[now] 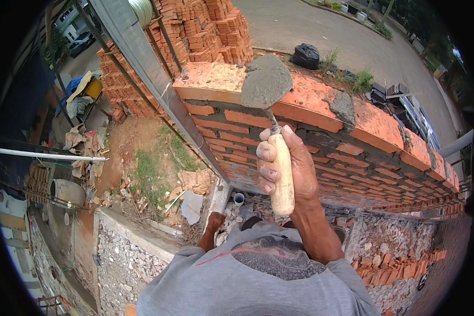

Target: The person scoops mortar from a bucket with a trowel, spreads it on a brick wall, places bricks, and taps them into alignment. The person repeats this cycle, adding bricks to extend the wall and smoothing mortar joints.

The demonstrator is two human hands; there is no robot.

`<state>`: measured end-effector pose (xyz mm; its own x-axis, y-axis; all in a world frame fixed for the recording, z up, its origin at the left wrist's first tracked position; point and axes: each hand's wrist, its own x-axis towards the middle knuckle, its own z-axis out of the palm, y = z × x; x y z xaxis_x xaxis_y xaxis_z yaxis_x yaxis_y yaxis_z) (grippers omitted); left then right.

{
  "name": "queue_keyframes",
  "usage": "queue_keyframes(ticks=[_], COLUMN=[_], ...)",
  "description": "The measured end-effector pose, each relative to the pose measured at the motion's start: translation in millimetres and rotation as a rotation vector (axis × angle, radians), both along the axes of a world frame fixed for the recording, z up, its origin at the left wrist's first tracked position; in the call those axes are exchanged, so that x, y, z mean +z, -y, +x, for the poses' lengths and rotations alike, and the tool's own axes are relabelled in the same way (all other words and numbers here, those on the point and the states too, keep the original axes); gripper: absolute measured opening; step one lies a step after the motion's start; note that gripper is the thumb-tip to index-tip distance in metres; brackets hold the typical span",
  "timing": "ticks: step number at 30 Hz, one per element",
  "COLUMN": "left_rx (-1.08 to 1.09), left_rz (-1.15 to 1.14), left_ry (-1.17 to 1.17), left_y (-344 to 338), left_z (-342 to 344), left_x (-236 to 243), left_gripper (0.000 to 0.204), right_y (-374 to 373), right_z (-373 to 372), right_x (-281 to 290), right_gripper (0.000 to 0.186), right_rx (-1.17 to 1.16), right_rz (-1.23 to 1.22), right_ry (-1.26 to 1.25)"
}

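My right hand [295, 163] is wrapped round the pale wooden handle of a trowel [283, 179], held up in front of me. Grey mortar [267, 81] coats the trowel's blade, which overlaps the top of the brick wall [313, 101] in view; whether it touches cannot be told. More mortar [343, 109] lies on the wall's top course to the right and down its near face. Low beside my body, my left hand [215, 220] looks curled closed. Its palm is hidden, so I cannot make out what it holds, if anything.
A metal post [142, 52] rises at the wall's left end. Stacked bricks [195, 31] and a black bag [306, 56] are beyond the wall. Below are a white bucket [239, 199], rubble [126, 258] and a loose brick pile [395, 269]. A white pipe [47, 154] juts in from the left.
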<state>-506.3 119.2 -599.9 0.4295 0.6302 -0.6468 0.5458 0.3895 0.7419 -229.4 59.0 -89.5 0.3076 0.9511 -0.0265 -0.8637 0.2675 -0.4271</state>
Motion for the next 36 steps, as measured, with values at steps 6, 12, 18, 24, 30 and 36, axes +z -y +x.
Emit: queue_keyframes(ticks=[6,12,18,24,30,36], left_rx=[0.009,-0.002,-0.067,-0.300,-0.282,-0.170], left_rz=[-0.024,-0.186,-0.148,0.250,-0.024,-0.214], left_ry=[0.205,0.086,0.118,0.182,0.164,0.157], left_y=[-3,0,-16,-31,-37,-25], left_z=[-9,-24,0,21,30,-2], left_x=[-11,-19,-22,-54,-36,-15], left_gripper=[0.032,0.028,0.029,0.034,0.030,0.025], right_y=[65,115,140,92,51,91], right_z=[12,29,44,33,14,36], right_x=[-2,7,-3,-27,-56,-52], right_gripper=[0.046,0.042,0.046,0.048,0.045,0.043], right_rx=[-0.133,-0.321,-0.243,0.089,0.127,-0.107], right_rz=[-0.097,0.011,0.173,0.358,0.325,0.403], right_ry=[0.021,-0.025,-0.044,-0.336,-0.451,-0.370])
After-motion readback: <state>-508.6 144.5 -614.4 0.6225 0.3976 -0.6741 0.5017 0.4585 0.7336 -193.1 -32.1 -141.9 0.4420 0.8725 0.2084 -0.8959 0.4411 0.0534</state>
